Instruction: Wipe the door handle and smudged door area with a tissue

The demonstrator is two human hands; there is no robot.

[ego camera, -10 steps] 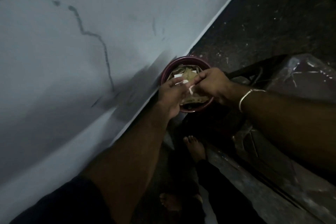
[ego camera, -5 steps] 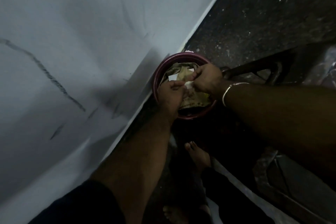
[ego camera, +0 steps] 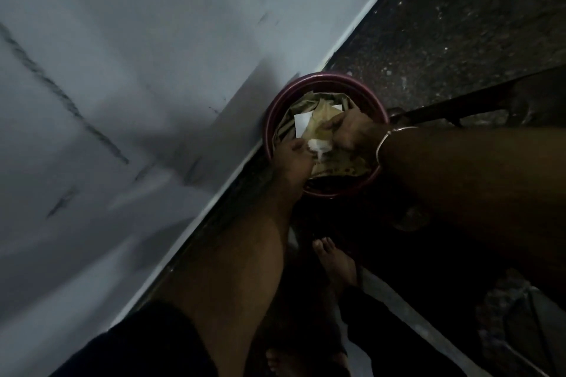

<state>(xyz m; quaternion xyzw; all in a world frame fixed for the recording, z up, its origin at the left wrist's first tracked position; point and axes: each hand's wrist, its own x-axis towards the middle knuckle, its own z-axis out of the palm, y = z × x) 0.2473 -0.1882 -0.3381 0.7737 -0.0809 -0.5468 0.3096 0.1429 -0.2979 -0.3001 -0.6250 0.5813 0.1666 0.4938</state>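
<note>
Both hands reach into a maroon bin (ego camera: 271, 119) beside a pale wall (ego camera: 153, 40). A white tissue (ego camera: 318, 145) sits between left hand (ego camera: 295, 156) and right hand (ego camera: 349, 131) fingertips, above brown paper (ego camera: 324, 119).

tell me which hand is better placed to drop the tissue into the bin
Left, probably. The white tissue sits at the left hand fingertips, already over the maroon bin. The right hand rests beside it on the brown paper inside.
</note>
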